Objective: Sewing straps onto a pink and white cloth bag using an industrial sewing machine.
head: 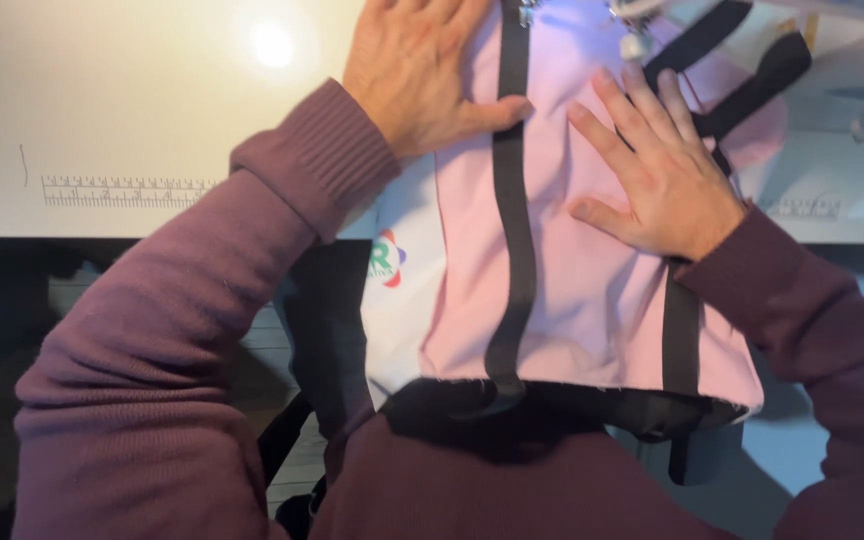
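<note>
Centrally, both hands lie flat on a pink fabric panel (572, 280) spread over the near edge of a white tabletop (132, 110). Left hand (420, 70): palm down, fingers spread and extended away from the person, thumb pressed against the left black strap (512, 230); its grip is open and flat, pinching nothing. Right hand (652, 170): palm down, fingers splayed toward the upper left, heel resting near the right black strap (682, 330); its grip is likewise open, pressing rather than grasping.

The left strap runs the length of the panel from the top of the view to the panel's lower edge, where it ends at a dark bundle of webbing (512, 410) in the person's lap. The right strap emerges from under the right wrist and runs down to the same edge. Further black straps (742, 80) cross the pink cloth beyond the right hand, near a small metal part (634, 45) at the top edge, too cropped to identify.

A white panel (407, 300) with a small multicoloured emblem adjoins the pink one on its left side. Both forearms wear maroon ribbed sleeves (202, 300). A printed ruler scale (122, 190) marks the tabletop left of the left sleeve.
</note>
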